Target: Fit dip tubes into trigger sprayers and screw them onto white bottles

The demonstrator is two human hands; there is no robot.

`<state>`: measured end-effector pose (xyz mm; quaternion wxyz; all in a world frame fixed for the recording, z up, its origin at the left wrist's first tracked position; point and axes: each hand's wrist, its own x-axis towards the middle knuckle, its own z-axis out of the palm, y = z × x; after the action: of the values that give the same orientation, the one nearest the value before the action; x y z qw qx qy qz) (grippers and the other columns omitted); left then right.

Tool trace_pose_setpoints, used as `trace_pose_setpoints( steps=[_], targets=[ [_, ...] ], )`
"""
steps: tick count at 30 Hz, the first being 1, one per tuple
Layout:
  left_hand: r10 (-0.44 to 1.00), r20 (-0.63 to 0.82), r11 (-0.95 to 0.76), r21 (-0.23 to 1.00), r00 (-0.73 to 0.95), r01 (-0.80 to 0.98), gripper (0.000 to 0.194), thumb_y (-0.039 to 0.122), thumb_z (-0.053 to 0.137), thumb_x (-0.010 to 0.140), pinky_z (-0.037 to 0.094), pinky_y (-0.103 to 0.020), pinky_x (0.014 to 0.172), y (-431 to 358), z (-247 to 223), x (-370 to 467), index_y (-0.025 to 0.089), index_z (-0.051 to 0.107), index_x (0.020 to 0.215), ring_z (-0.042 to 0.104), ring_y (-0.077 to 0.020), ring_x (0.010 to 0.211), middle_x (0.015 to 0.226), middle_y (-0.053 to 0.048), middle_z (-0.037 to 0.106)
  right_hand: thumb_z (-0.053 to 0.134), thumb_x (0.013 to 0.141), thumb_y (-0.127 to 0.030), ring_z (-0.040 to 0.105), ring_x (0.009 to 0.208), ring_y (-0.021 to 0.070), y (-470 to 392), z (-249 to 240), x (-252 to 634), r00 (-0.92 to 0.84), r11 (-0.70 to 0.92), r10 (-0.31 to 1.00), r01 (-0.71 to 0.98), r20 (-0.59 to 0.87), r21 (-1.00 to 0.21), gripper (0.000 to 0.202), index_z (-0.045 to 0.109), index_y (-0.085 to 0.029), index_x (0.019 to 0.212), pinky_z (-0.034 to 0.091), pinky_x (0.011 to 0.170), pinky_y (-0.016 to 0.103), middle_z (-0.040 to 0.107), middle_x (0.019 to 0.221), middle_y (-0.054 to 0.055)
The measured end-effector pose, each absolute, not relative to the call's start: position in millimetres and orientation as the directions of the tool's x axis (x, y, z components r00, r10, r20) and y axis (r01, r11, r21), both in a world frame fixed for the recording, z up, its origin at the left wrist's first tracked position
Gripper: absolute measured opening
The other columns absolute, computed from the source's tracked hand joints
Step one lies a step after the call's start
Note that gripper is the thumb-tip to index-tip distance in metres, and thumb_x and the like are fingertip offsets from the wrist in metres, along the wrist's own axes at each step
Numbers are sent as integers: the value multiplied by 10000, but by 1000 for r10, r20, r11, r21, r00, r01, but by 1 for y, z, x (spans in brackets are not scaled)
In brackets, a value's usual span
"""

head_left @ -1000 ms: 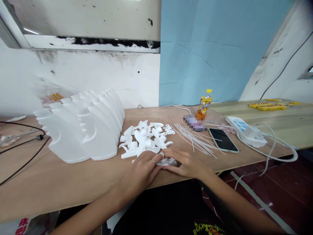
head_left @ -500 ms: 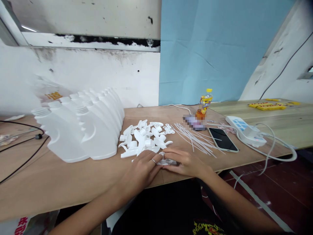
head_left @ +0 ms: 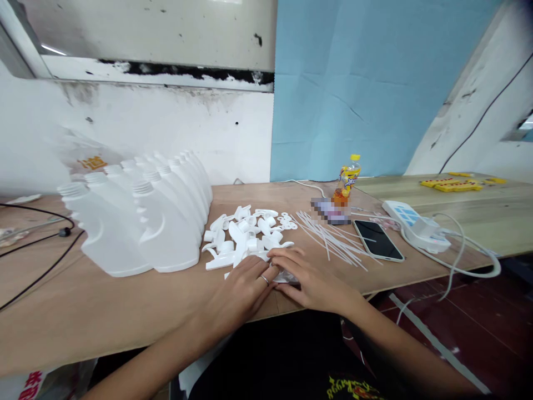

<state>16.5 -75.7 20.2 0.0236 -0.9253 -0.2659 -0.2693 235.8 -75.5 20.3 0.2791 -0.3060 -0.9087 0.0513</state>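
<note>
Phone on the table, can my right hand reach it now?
Likely yes: between the right hand and the phone lie only low, thin white tubes, and nothing tall stands in the way.

White part (head_left: pixel 286 276) mostly hidden behind fingers (head_left: pixel 292 265)

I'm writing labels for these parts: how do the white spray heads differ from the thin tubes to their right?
The spray heads are chunky and curved, while the thin tubes are slender and nearly straight. The spray heads lie jumbled at mixed angles; the thin tubes mostly slant the same way. Both are white and lie on the brown tabletop.
</note>
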Motion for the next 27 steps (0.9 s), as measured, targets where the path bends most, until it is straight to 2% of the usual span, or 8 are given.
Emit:
trace_pose_setpoints(
  steps=[5,8,12,15,17,20,23,27],
  targets=[
    [594,548,-791,261,589,554,482,253,540,988,531,-407,885,-72,8,15,250,375,1441,626,-243,1025,1124,-77,654,686,902,-288,473,1376,252,-71,21,243,-619,753,644,410,449,-515,486,538,-250,1364,425,1123,431,492,1488,106],
    [654,542,-748,362,528,556,517,269,616,947,524,-408,918,-70,1,15,274,395,1414,613,-245,1086,1175,-72,637,651,923,-345,624,1181,234,-60,26,256,-487,689,720,418,494,-592,363,613,-245,1270,524,962,375,612,1346,103],
    [669,541,-734,373,510,567,425,234,655,918,488,-425,976,-71,-1,17,285,489,1307,579,-249,1123,1171,-57,618,578,948,-357,674,803,231,-40,30,286,-104,337,862,848,495,-408,188,671,-195,925,497,766,349,720,865,69],
    [688,530,-717,387,496,580,453,225,674,900,485,-427,967,-73,-1,20,288,492,1309,575,-254,1105,1152,-52,619,601,921,-389,684,793,291,-28,28,306,72,0,927,981,368,-191,252,666,-172,812,446,680,341,722,800,123],
    [698,527,-705,389,484,592,507,208,693,878,483,-434,965,-74,-1,22,286,482,1332,569,-262,1110,1147,-52,623,594,921,-389,697,815,307,-24,24,313,120,-86,952,988,282,-132,272,682,-164,794,423,648,326,731,807,147],
    [696,535,-706,389,478,592,527,228,712,860,482,-445,962,-75,0,23,267,488,1335,568,-274,1113,1138,-61,629,559,927,-303,711,839,292,-20,20,314,108,-86,966,991,237,-99,271,704,-159,748,421,658,310,745,832,163],
    [676,553,-726,390,487,566,382,295,661,913,480,-451,966,-75,2,23,247,532,1269,573,-270,1114,1152,-73,636,531,906,-243,715,822,287,-19,22,317,151,-125,945,987,290,-105,258,720,-154,754,423,652,309,750,839,174],
    [656,580,-741,370,483,561,292,309,586,969,482,-457,967,-73,0,23,234,542,1248,581,-260,1095,1123,-75,644,527,916,-323,707,776,277,-22,33,325,224,-86,843,954,489,-288,268,695,-171,773,442,647,311,742,789,139]
  ],
)
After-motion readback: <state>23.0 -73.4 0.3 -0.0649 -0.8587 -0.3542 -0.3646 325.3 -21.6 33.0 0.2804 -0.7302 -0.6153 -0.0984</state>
